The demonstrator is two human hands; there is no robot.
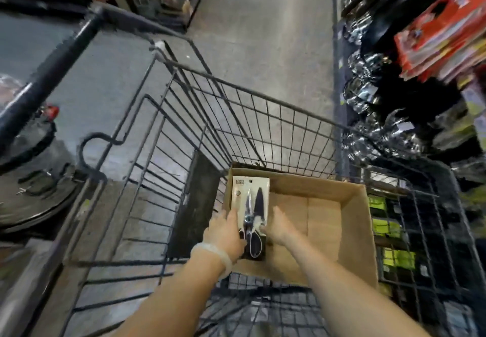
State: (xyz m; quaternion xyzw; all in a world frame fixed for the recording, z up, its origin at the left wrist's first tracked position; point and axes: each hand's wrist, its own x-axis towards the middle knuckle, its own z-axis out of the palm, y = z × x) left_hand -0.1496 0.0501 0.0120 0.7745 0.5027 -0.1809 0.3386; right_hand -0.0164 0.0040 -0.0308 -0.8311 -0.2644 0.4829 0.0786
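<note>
1. We hold the scissors pack (251,200) by its two long edges. Our left hand (226,234) and right hand (278,227) each pinch one side, so it lies flat.
2. The pack is inside the cardboard box (349,231) in the cart (263,116), against the left wall, probably to leave room beside it.

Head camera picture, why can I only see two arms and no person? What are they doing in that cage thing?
The camera sits on a person's head and looks down, so you see only their arms. The left hand, with a pale wristband, and the right hand hold a white card pack of silver-and-black scissors by its sides, inside an open brown cardboard box. The box stands in a dark wire shopping cart, your cage, in a shop aisle.
</note>
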